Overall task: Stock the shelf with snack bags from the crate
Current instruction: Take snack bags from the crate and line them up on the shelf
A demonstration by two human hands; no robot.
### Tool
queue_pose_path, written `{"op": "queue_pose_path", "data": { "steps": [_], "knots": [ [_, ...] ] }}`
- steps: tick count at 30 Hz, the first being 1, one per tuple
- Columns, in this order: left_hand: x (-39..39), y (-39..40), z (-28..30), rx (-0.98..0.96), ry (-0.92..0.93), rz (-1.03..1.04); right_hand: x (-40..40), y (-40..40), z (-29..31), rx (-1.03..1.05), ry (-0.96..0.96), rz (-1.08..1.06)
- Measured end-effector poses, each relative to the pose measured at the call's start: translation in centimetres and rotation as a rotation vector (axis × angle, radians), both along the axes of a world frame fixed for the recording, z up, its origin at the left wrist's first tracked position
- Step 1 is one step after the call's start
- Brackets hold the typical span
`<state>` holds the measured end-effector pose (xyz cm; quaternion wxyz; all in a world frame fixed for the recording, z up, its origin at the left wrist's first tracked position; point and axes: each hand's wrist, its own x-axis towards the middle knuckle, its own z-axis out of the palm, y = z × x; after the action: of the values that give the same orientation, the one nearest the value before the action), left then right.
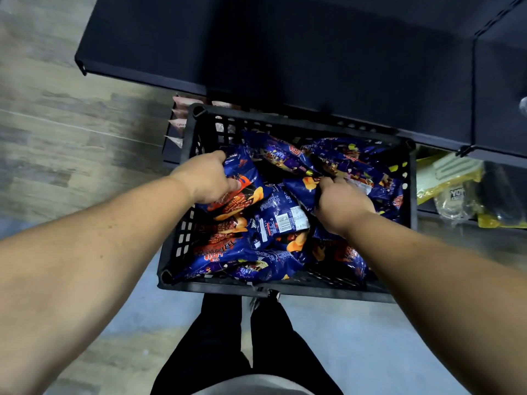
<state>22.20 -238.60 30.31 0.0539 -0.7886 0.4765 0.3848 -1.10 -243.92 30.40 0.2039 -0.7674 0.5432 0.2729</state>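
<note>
glossy blue snack bags (pixel 282 220), crumpled

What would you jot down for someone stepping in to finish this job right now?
Left hand: fingers closed on a blue snack bag at the crate's left side.
Right hand: fingers pinching another blue snack bag near the middle.
The black crate on the floor is full of these bags.
The dark shelf above it is bare where it shows.
Done: nothing visibly stocked yet.
Left: lift both bags out, shelve them, then continue with the others.
</note>
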Motion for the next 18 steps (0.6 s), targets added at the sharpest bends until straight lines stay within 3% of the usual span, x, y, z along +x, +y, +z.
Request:
{"op": "queue_pose_path", "data": {
  "steps": [8, 12, 15, 18],
  "knots": [
    [-1.3, 0.3, 0.6, 0.018, 0.008, -0.004, -0.9, 0.5, 0.2, 0.014, 0.033, -0.027],
    [-1.3, 0.5, 0.3, 0.035, -0.007, -0.008, 1.0, 0.4, 0.7, -0.156, -0.166, 0.039],
    [-1.3, 0.7, 0.3, 0.032, -0.016, 0.0, 3.3, -1.0, 0.9, -0.182, -0.312, -0.021],
    [-1.2, 0.8, 0.1, 0.006, -0.021, 0.009, 5.3, -2.6, 0.2, -0.169, -0.336, 0.001]
  ]
}}
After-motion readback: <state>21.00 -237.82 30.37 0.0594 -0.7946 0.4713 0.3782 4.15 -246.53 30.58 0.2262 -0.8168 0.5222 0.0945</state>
